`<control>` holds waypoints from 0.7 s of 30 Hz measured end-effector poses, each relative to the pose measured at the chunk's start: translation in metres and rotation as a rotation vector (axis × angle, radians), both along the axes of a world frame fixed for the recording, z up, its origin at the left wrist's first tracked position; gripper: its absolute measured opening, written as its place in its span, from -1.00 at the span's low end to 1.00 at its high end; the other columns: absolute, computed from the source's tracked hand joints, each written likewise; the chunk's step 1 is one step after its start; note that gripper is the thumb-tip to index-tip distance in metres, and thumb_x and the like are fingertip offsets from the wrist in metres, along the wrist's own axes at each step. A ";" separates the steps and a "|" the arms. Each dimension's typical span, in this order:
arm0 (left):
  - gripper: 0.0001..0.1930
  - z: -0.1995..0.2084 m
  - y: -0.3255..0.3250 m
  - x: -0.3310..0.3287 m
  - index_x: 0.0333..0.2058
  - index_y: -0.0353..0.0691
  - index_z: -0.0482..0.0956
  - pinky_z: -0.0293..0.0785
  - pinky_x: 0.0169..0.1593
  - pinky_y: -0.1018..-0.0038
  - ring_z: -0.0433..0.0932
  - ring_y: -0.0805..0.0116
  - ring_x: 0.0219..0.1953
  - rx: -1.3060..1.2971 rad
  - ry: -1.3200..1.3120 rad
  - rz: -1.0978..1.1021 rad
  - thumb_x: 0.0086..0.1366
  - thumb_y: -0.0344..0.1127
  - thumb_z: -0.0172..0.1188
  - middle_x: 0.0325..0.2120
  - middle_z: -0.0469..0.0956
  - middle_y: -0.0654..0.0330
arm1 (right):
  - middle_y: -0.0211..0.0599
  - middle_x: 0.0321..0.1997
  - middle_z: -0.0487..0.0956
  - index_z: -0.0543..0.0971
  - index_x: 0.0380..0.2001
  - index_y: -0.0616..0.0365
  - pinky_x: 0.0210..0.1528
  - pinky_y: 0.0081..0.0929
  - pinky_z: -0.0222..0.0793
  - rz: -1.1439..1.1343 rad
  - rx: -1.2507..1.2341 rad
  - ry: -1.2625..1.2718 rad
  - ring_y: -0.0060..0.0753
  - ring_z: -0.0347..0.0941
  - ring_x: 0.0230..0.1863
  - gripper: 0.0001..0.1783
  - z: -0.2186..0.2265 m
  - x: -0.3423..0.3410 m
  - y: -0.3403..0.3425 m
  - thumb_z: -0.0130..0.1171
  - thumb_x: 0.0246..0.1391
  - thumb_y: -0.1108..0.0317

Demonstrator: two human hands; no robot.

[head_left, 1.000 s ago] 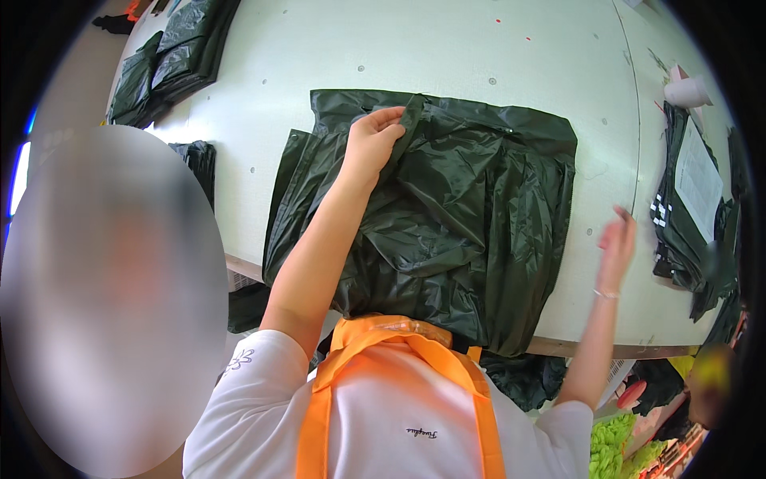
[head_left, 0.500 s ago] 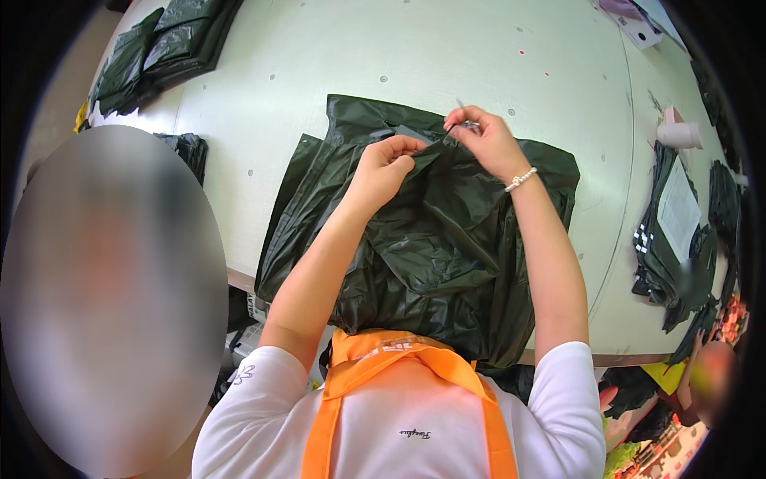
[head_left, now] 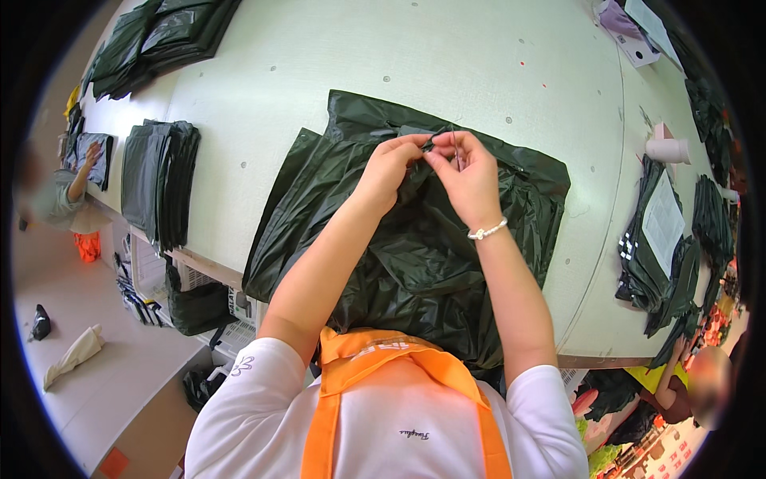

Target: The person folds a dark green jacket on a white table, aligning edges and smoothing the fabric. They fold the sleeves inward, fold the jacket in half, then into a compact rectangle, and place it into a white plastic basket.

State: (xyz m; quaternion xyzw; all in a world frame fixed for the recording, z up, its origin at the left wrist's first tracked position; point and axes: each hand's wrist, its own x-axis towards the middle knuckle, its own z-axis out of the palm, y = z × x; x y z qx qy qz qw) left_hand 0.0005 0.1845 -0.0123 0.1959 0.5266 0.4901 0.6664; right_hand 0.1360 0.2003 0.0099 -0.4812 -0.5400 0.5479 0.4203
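Observation:
A dark green, shiny thin garment [head_left: 431, 247] lies bunched on the pale table in front of me, its near part hanging toward my apron. My left hand [head_left: 388, 172] is closed, pinching a raised fold of the garment near its far edge. Right beside it, the closed fingers of my right hand [head_left: 465, 172] pinch at the same spot. A slim metal tool [head_left: 456, 145] sticks up from the right hand's grip; its exact kind is too small to make out. The fingertips of both hands nearly touch, and the bit of fabric between them is partly hidden.
Folded dark garments [head_left: 159, 184] are stacked at the left, with a larger pile [head_left: 167, 40] beyond. On the right lie more garments [head_left: 650, 239] under a paper sheet [head_left: 664, 223], near a white cup [head_left: 669, 150]. Co-workers stand at both sides. White crates [head_left: 239, 335] sit below the table edge.
My right hand has come left and slightly down to meet the left hand. The big blurred shape at the left is gone, uncovering the garment stack, crates and a co-worker.

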 end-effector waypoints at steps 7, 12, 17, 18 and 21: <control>-0.79 0.009 -0.007 0.010 -0.35 -0.27 0.59 0.15 -0.48 0.66 0.28 0.69 -0.56 0.206 0.058 0.017 0.26 -0.23 0.15 -0.56 0.48 0.37 | -0.44 -0.45 0.54 0.47 -0.35 0.26 -0.37 -0.73 0.32 -0.049 -0.064 0.077 -0.72 0.40 -0.43 -0.78 -0.018 -0.003 -0.015 0.30 -0.06 0.49; -0.82 0.009 -0.010 0.004 -0.33 -0.32 0.61 0.28 -0.38 0.68 0.42 0.64 -0.45 0.225 0.319 -0.006 0.20 -0.31 0.23 -0.48 0.56 0.33 | -0.51 -0.48 0.52 0.56 -0.39 0.25 -0.39 -0.74 0.23 -0.140 -0.123 0.088 -0.77 0.29 -0.47 -0.84 0.008 0.013 -0.004 0.24 0.05 0.36; -0.83 0.012 -0.016 0.008 -0.34 -0.38 0.62 0.35 -0.41 0.65 0.44 0.64 -0.49 0.359 0.610 -0.075 0.14 -0.38 0.28 -0.55 0.57 0.29 | -0.57 -0.51 0.48 0.57 -0.46 0.25 -0.43 -0.74 0.18 -0.046 -0.195 0.126 -0.79 0.25 -0.48 -0.84 0.005 0.012 0.004 0.22 0.06 0.36; -0.84 0.013 -0.017 0.008 -0.34 -0.38 0.62 0.36 -0.40 0.65 0.44 0.64 -0.50 0.362 0.646 -0.065 0.12 -0.40 0.29 -0.55 0.58 0.28 | -0.58 -0.52 0.46 0.56 -0.44 0.25 -0.44 -0.73 0.17 -0.051 -0.188 0.128 -0.80 0.23 -0.49 -0.83 0.003 0.012 0.005 0.22 0.07 0.35; -0.85 0.017 -0.016 0.012 -0.35 -0.36 0.62 0.39 -0.41 0.66 0.45 0.64 -0.52 0.348 0.523 0.063 0.09 -0.45 0.30 -0.56 0.57 0.29 | -0.60 -0.53 0.41 0.52 -0.38 0.25 -0.46 -0.72 0.16 -0.096 -0.185 0.140 -0.79 0.19 -0.52 -0.79 -0.004 0.017 0.006 0.17 0.12 0.29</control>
